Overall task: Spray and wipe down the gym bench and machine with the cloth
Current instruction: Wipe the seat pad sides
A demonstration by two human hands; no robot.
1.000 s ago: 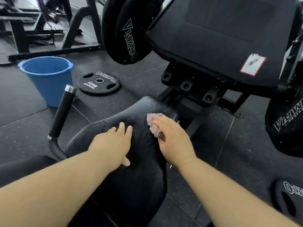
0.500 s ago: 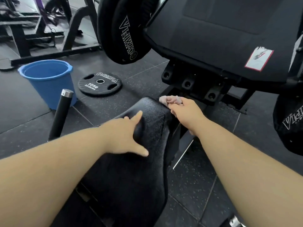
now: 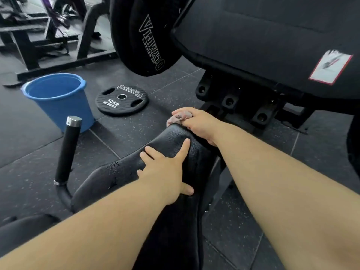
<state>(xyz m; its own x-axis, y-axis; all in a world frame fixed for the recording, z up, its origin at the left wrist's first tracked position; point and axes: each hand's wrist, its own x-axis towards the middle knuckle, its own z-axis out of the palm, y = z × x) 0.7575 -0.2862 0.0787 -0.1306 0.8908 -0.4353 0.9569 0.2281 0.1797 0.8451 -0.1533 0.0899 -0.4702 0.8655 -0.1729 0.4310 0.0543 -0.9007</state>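
Observation:
The black padded seat [image 3: 120,172] of the machine runs from the bottom centre up to mid-frame, speckled with spray droplets. My left hand [image 3: 165,168] lies flat on the pad with its fingers spread. My right hand [image 3: 198,123] grips a pinkish cloth [image 3: 180,114] and holds it against the seat's far tip. The big black footplate [image 3: 263,36] of the machine fills the upper right. No spray bottle is in view.
A blue bucket [image 3: 58,98] stands on the rubber floor at left. Beside it lies a 10 kg weight plate [image 3: 121,100]. A black handle with a chrome cap [image 3: 69,147] rises left of the seat. A loaded plate [image 3: 146,36] hangs above. Frames of other equipment stand at the back left.
My right hand has slid the cloth forward along the seat to its far tip. My left hand has moved forward on the pad too, fingers spreading.

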